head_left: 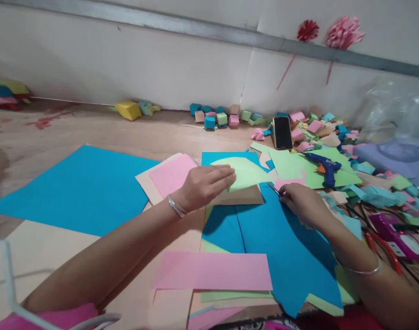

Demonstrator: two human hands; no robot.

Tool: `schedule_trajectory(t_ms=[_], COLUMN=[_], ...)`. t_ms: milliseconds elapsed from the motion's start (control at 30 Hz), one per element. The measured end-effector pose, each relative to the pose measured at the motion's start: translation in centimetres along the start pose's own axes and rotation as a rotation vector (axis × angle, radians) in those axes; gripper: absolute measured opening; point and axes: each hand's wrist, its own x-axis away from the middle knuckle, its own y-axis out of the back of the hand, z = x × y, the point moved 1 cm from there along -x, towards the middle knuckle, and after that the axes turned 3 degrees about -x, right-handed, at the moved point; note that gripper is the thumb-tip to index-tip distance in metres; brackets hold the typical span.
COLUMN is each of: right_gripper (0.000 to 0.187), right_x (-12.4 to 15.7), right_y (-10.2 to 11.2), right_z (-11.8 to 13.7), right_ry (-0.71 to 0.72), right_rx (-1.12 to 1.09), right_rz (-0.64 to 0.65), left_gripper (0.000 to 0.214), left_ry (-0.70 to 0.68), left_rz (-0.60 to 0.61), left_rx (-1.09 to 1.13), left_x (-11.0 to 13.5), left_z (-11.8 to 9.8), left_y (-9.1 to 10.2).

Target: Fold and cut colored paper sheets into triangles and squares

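My left hand (209, 185), fingers together, grips the left end of a light green paper piece (247, 173). That piece has a curved upper edge and narrows to a point on the right. My right hand (303, 204) is closed around a slim, dark pointed tool (274, 188). Most of the tool is hidden by the fingers, so I cannot tell its kind. Its tip is just below the green piece's pointed end, over a blue sheet (264, 229). A tan paper piece (240, 196) lies below the green one.
Pink strips (216, 271) and a large blue sheet (82, 190) cover the table. At right are a blue glue gun (324, 167), a phone (282, 133), a magenta device (399, 236) with cables, and many folded paper cubes (312, 126). More cubes (214, 118) line the wall.
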Motion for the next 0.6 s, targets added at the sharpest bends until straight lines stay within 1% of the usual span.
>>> schedule_trajectory(t_ms=[67,133,233,300,367,433,500,600], right_gripper=[0.016,0.015,0.015,0.013,0.013,0.015,0.018,0.019], right_x=[0.2,0.2,0.2,0.4,0.7,1.0,1.3,1.5], right_y=[0.0,0.3,0.6,0.7,0.7,0.7,0.8,0.9], right_z=[0.1,-0.3,-1.2,-1.6,-1.5,-1.0,-0.5,-0.1], right_ry=[-0.008,-0.023,0.000,0.078,0.175,0.242,0.268,0.269], right_rx=[-0.023,-0.053,-0.136,-0.191,-0.203,-0.174,-0.148,-0.136], right_rz=[0.001,-0.005,-0.044,-0.080,-0.082,-0.039,0.012,0.055], left_gripper=[0.018,0.018,0.020,0.021,0.023,0.025,0.027,0.028], left_ry=[-0.116,-0.164,-0.126,-0.097,-0.092,-0.083,-0.072,-0.065], left_rz=[0.103,0.226,0.421,0.512,0.546,0.558,0.557,0.559], left_rx=[0.006,0.031,0.067,0.079,0.092,0.105,0.100,0.063], left_x=[0.4,0.4,0.3,0.2,0.2,0.4,0.6,0.9], left_z=[-0.3,-0.4,0.0,0.3,0.6,0.8,0.9,1.0], left_y=[-0.8,-1.1,-1.0,-0.7,-0.6,-0.6,-0.8,-1.1])
